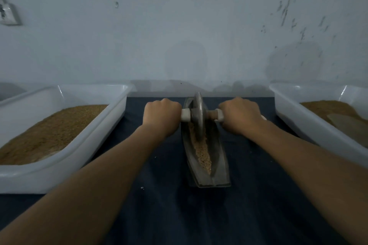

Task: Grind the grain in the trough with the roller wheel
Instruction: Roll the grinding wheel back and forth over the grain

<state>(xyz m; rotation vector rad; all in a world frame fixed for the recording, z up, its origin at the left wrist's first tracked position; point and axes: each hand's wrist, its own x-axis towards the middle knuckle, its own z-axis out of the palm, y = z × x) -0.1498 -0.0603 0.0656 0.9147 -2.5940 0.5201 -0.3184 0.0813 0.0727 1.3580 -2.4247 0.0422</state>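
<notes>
Over dark-blue counter [258, 195], holds grey metal roller wheel [198, 115] in closed grip of left hand [161, 114] and right hand [239, 114], leaves tan grain [203, 153] in grey trough [218, 165] seemingly mostly unground.

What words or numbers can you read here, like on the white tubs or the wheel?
None can be read.
The left tub, the right tub, the roller wheel and the trough show no writing.
The wall fitting at far left is too blurred to tell.
</notes>
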